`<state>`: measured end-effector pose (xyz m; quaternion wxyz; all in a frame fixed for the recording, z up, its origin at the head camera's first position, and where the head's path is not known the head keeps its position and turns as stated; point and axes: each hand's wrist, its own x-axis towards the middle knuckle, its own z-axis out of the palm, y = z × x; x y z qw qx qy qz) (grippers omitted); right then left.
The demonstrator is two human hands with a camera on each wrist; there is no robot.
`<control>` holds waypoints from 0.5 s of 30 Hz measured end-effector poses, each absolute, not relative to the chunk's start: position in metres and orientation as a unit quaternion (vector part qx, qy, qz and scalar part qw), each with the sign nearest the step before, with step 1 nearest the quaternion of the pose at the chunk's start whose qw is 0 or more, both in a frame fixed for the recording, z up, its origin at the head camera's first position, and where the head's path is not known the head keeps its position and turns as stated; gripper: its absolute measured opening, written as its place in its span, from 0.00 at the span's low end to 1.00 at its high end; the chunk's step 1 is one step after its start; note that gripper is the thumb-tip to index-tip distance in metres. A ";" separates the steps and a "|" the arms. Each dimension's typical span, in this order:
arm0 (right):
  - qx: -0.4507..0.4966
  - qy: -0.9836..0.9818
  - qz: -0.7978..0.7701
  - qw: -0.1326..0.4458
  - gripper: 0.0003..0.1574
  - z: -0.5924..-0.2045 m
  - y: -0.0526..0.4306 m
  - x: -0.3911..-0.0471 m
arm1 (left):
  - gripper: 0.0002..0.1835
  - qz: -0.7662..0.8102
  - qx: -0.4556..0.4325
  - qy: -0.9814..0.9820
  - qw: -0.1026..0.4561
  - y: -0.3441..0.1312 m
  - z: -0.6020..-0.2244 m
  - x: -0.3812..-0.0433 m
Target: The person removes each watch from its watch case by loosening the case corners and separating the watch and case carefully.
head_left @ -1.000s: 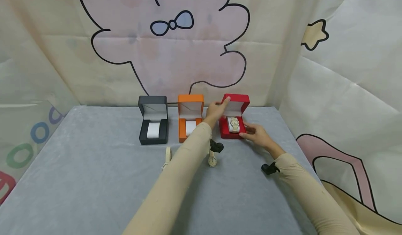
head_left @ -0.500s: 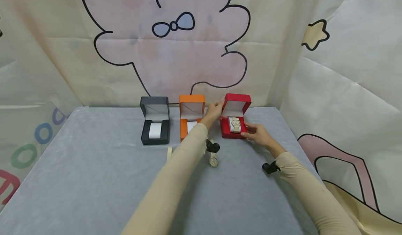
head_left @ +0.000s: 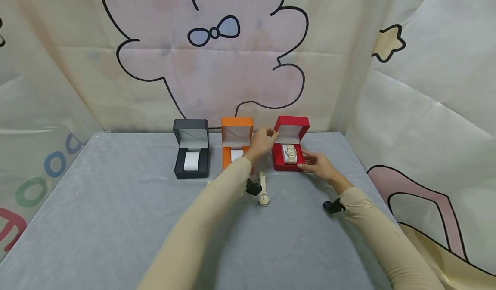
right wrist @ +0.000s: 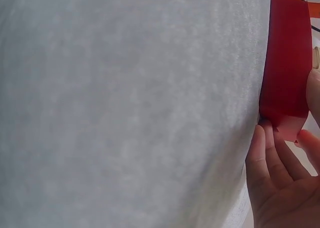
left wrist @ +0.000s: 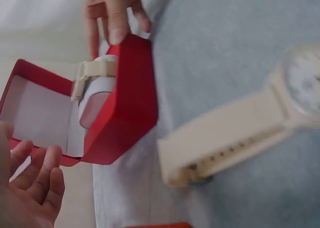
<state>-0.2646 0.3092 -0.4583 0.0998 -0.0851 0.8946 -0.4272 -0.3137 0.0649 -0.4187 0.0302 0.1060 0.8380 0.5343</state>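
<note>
At the far right of the row of three boxes, the red box (head_left: 289,150) stands open with a cream watch (head_left: 290,153) already wrapped round its white cushion. The left hand (head_left: 263,140) is beside the lid's edge, fingers loosely curled and grasping nothing, apart from the lid as far as the left wrist view shows. The right hand (head_left: 317,164) steadies the box's front corner, its fingers touching the red wall in a light grip. So one watch looks seated, with the lid still up. Beside it, the orange box (head_left: 236,148) and the dark grey box (head_left: 190,148) are open too, each showing a bare white cushion. A second cream watch (head_left: 263,189) lies flat on the grey surface (head_left: 97,221) in front of the boxes, near the left forearm; two boxes appear left to fill.
</note>
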 end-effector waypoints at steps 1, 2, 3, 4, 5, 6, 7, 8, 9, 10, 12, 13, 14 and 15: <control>-0.085 0.894 -0.429 0.102 0.46 -0.458 0.309 -0.265 | 0.15 0.528 0.117 0.841 0.026 0.064 -0.420 -0.312; -0.085 0.893 -0.430 0.103 0.46 -0.458 0.309 -0.265 | 0.14 0.522 0.126 0.843 0.024 0.063 -0.421 -0.310; -0.085 0.892 -0.432 0.105 0.46 -0.458 0.309 -0.265 | 0.14 0.516 0.133 0.846 0.025 0.062 -0.422 -0.308; -0.085 0.891 -0.433 0.106 0.47 -0.458 0.309 -0.264 | 0.14 0.508 0.138 0.850 0.027 0.061 -0.423 -0.306; -0.086 0.890 -0.435 0.107 0.47 -0.458 0.309 -0.265 | 0.14 0.500 0.144 0.853 0.029 0.060 -0.425 -0.305; -0.088 0.890 -0.435 0.106 0.46 -0.458 0.309 -0.265 | 0.15 0.494 0.151 0.856 0.032 0.060 -0.426 -0.303; -0.089 0.890 -0.435 0.106 0.46 -0.458 0.309 -0.265 | 0.16 0.489 0.155 0.857 0.036 0.059 -0.427 -0.302; -0.089 0.890 -0.435 0.106 0.46 -0.458 0.309 -0.265 | 0.17 0.488 0.157 0.857 0.042 0.058 -0.428 -0.301; -0.088 0.890 -0.436 0.106 0.46 -0.458 0.309 -0.265 | 0.18 0.486 0.159 0.858 0.046 0.057 -0.428 -0.299; -0.090 0.890 -0.435 0.105 0.46 -0.459 0.310 -0.266 | 0.18 0.485 0.163 0.858 0.048 0.057 -0.429 -0.299; -0.092 0.889 -0.436 0.106 0.46 -0.459 0.310 -0.267 | 0.19 0.487 0.167 0.856 0.048 0.056 -0.430 -0.298; -0.089 0.888 -0.438 0.107 0.46 -0.460 0.311 -0.267 | 0.19 0.489 0.168 0.855 0.048 0.056 -0.431 -0.297; -0.091 0.887 -0.439 0.108 0.46 -0.460 0.311 -0.267 | 0.19 0.491 0.169 0.853 0.047 0.057 -0.431 -0.297; -0.092 0.887 -0.440 0.108 0.46 -0.460 0.311 -0.267 | 0.19 0.492 0.171 0.852 0.046 0.057 -0.432 -0.296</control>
